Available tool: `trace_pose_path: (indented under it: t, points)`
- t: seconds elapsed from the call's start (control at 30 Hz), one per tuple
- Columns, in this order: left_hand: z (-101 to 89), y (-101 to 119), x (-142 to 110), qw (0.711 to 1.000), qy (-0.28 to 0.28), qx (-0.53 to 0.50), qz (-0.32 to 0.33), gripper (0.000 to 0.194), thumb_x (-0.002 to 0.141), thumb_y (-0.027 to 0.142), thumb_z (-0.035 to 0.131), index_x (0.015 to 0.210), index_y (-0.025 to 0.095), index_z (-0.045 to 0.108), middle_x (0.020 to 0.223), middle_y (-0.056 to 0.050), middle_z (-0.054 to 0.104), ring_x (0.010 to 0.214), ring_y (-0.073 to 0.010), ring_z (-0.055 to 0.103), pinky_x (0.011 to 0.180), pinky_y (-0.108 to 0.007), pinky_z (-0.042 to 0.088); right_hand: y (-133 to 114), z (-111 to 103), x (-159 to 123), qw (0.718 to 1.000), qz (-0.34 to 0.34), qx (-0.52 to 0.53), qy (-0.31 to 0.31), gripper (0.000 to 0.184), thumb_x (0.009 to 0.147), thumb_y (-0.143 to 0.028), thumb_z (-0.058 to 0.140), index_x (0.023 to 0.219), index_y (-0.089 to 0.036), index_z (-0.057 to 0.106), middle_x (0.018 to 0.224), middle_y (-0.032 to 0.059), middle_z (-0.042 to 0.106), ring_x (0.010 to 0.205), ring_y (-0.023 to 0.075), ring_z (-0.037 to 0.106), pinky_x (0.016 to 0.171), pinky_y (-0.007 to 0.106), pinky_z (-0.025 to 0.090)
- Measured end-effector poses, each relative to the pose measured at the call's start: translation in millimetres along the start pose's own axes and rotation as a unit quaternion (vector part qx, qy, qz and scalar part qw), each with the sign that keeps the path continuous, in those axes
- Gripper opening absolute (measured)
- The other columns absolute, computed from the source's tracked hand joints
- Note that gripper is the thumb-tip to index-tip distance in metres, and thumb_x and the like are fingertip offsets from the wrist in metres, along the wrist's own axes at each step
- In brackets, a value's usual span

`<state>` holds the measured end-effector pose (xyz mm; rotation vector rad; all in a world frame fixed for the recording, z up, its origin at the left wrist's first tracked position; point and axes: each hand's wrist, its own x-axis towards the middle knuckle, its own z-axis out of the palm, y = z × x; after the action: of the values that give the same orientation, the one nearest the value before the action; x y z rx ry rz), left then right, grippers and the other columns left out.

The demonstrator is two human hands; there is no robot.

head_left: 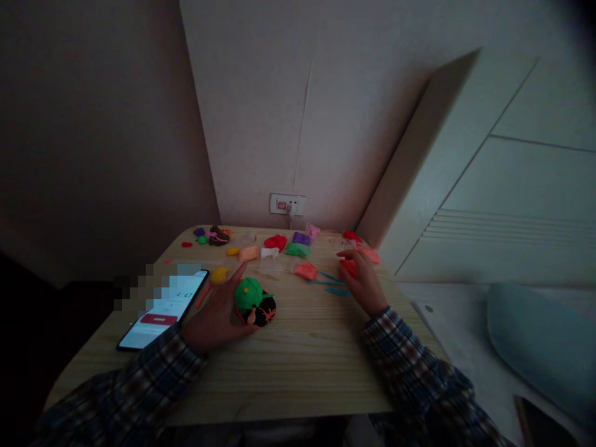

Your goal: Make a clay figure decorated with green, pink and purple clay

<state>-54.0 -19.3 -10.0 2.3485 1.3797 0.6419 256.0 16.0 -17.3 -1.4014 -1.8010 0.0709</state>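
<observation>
A green and black clay figure [254, 301] with orange bits stands on the wooden table [298, 366]. My left hand [218, 313] lies beside it on its left, fingers stretched out, the thumb touching the figure's base. My right hand [362, 280] is further right, its fingers curled on a red lump of clay [348, 267]. Teal modelling tools [331, 284] lie just left of that hand.
A lit phone [164, 308] lies at the table's left. Several coloured clay lumps are spread along the far edge, among them red [275, 241], purple [302, 238], green [298, 249] and orange [306, 270]. A wall socket [287, 203] sits behind; a white cabinet [503, 186] stands at the right.
</observation>
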Motion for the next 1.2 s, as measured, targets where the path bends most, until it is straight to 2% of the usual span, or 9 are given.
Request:
trace_pose_path:
  t: [0.13,0.3,0.47,0.6,0.73,0.9,1.0,1.13,1.2]
  points:
    - [4.4,2,0,1.0,0.023,-0.021,0.006,0.089,0.059,0.028,0.066,0.136,0.024,0.021,0.121,-0.011,0.052,0.113,-0.0342,0.045,0.094,-0.053,0.035,7,-2,-1,1.0,0.011,-0.002,0.02,0.02,0.079,-0.022,0.045,0.098,-0.018,0.053,0.098,0.0089,0.055,0.093,0.0223,0.049,0.083,0.04,0.039]
    - [9.7,-3,-2,0.998,0.054,-0.017,0.002,0.098,0.059,0.029,0.066,0.139,0.021,0.008,0.126,-0.013,0.046,0.114,-0.033,0.045,0.093,-0.05,0.037,3,-2,1,1.0,0.01,-0.005,0.019,0.021,0.08,-0.021,0.044,0.098,-0.017,0.053,0.096,0.0088,0.056,0.09,0.0212,0.05,0.082,0.039,0.04]
    - [5.8,0,-2,0.997,0.069,0.0,-0.04,0.098,0.062,0.033,0.064,0.139,0.016,0.005,0.128,-0.015,0.044,0.116,-0.0333,0.043,0.094,-0.047,0.037,3,3,26,1.0,-0.009,0.006,0.014,0.026,0.079,-0.02,0.046,0.105,-0.017,0.052,0.105,0.0093,0.056,0.092,0.0199,0.053,0.082,0.037,0.042]
    - [2.9,2,-1,0.997,0.069,-0.005,-0.039,0.099,0.063,0.033,0.065,0.139,0.017,0.004,0.134,-0.016,0.037,0.118,-0.0341,0.041,0.096,-0.049,0.034,-4,17,57,0.999,-0.005,-0.016,-0.051,0.028,0.083,-0.017,0.039,0.107,-0.017,0.054,0.106,0.0081,0.061,0.094,0.0179,0.056,0.083,0.034,0.043]
    - [2.7,-5,-1,0.997,0.054,-0.033,-0.034,0.104,0.062,0.038,0.068,0.138,0.022,-0.001,0.128,-0.014,0.043,0.117,-0.0341,0.043,0.096,-0.052,0.034,-17,37,88,0.987,-0.004,-0.066,-0.146,0.03,0.086,-0.014,0.037,0.111,-0.018,0.053,0.109,0.0075,0.062,0.099,0.0163,0.057,0.086,0.03,0.042]
    - [-0.1,-16,-8,0.994,0.067,-0.083,-0.017,0.104,0.062,0.035,0.07,0.136,0.033,-0.003,0.127,-0.011,0.043,0.107,-0.0316,0.052,0.087,-0.054,0.042,-9,63,118,0.978,0.02,-0.092,-0.185,0.024,0.084,-0.011,0.043,0.101,-0.012,0.059,0.102,0.0112,0.064,0.092,0.0184,0.06,0.081,0.03,0.044]
    - [-2.7,-19,-14,0.991,0.099,-0.09,0.015,0.099,0.064,0.036,0.067,0.137,0.033,0.0,0.129,-0.012,0.04,0.106,-0.0325,0.05,0.08,-0.052,0.047,7,72,122,0.974,0.034,-0.113,-0.196,0.017,0.081,-0.014,0.05,0.093,-0.012,0.061,0.099,0.0132,0.064,0.092,0.0219,0.059,0.08,0.033,0.043]
    - [-5.9,-18,-17,0.991,0.106,-0.047,0.067,0.105,0.06,0.037,0.07,0.138,0.028,0.0,0.128,-0.013,0.038,0.113,-0.0349,0.041,0.087,-0.052,0.043,22,74,116,0.971,0.039,-0.128,-0.2,0.015,0.075,-0.022,0.061,0.086,-0.013,0.062,0.094,0.0123,0.063,0.09,0.0217,0.058,0.076,0.031,0.044]
    - [-9.2,-15,-16,0.986,0.139,-0.044,0.077,0.1,0.063,0.038,0.068,0.138,0.027,0.003,0.128,-0.012,0.037,0.115,-0.034,0.038,0.089,-0.052,0.041,24,72,112,0.97,0.04,-0.13,-0.203,0.018,0.071,-0.026,0.065,0.085,-0.014,0.061,0.089,0.011,0.064,0.083,0.0205,0.059,0.07,0.029,0.044]
